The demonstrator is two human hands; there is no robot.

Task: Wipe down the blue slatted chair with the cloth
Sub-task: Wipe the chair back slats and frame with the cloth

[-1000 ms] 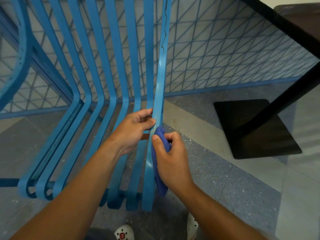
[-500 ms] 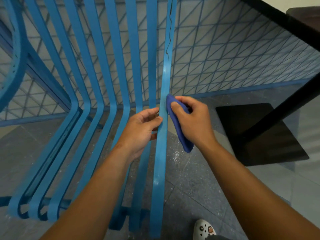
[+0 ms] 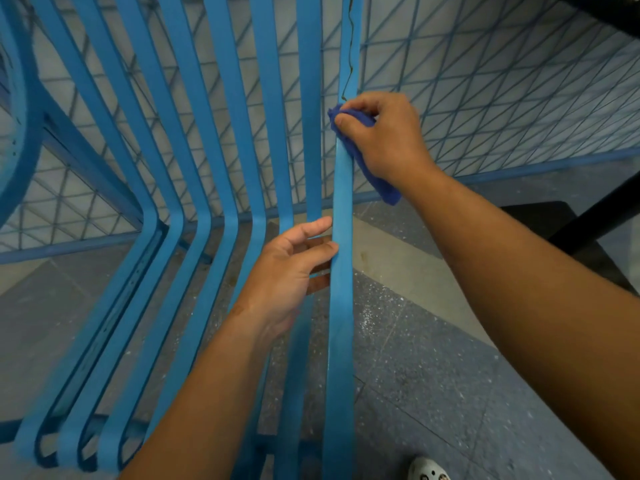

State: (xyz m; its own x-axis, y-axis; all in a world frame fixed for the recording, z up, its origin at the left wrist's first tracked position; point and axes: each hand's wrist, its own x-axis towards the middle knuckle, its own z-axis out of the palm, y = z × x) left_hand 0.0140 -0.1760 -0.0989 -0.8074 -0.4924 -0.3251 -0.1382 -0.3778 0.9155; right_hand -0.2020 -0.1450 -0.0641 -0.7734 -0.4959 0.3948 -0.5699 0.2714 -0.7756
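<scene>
The blue cloth [image 3: 367, 157] is bunched in the right hand [image 3: 384, 140], pinched between thumb and curled fingers and pressed against the right edge of the rightmost slat [image 3: 341, 306] of the blue slatted chair [image 3: 194, 174], high on the backrest just below a dark crack in the slat. The same slat is gripped lower down by the left hand [image 3: 289, 275], thumb in front and fingers hooked behind it. A grey speckled floor [image 3: 433, 375], a blue mesh fence [image 3: 485, 98] and a white shoe [image 3: 427, 470] are seen around.
</scene>
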